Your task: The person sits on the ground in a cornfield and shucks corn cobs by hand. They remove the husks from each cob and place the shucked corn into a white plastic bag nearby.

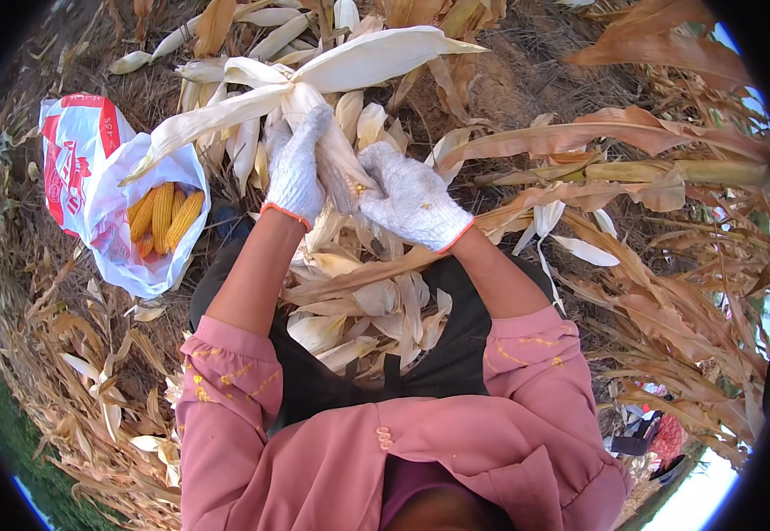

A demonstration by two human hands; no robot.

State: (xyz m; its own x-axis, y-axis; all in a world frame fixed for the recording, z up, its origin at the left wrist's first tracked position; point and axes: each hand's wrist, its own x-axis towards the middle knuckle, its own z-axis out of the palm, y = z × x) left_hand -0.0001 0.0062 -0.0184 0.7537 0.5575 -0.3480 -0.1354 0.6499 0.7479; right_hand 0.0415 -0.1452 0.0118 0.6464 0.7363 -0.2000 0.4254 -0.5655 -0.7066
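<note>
An ear of corn (336, 149) in its pale dry husk is held between my two gloved hands. Several husk leaves (371, 61) are peeled back and spread out at its far end. My left hand (297, 162), in a white knit glove, grips the ear along its left side. At the near tip my right hand (411, 192), gloved the same way, pinches the husk, and a few yellow kernels show there. Most of the ear stays covered by husk. Loose husks (371, 305) lie heaped between my legs.
A white and red plastic bag (103, 219) stands open at the left, with husked yellow cobs (164, 216) inside. Unhusked ears (282, 36) lie on the ground ahead. Dry corn stalks (683, 171) and leaves crowd the right side. Bags and cloth items (650, 431) sit at the lower right.
</note>
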